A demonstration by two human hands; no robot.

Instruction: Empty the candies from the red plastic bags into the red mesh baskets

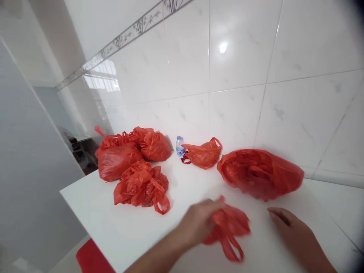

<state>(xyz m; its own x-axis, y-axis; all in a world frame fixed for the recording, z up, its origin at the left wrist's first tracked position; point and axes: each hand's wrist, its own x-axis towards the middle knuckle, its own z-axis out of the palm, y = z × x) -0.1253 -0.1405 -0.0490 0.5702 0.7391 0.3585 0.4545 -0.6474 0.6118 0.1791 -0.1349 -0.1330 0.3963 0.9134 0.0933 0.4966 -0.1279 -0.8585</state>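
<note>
Where the tiled wall met the white table, a large red bag lay on its side at the right, its mouth gaping leftward and crumpled red plastic visible within. Two bulging red bags, one left and one behind it, stood at the far left end. A crumpled red bag with a looped handle lay just in front of them. Near the front edge, the left hand pinched the bunched red bag, blurred, its handle loop hanging down. The right hand was loosely curled, a gap showing between thumb and fingers, apart from that bag. By the wall, a small orange-red bag sat just beside a blue-capped bottle.
</note>
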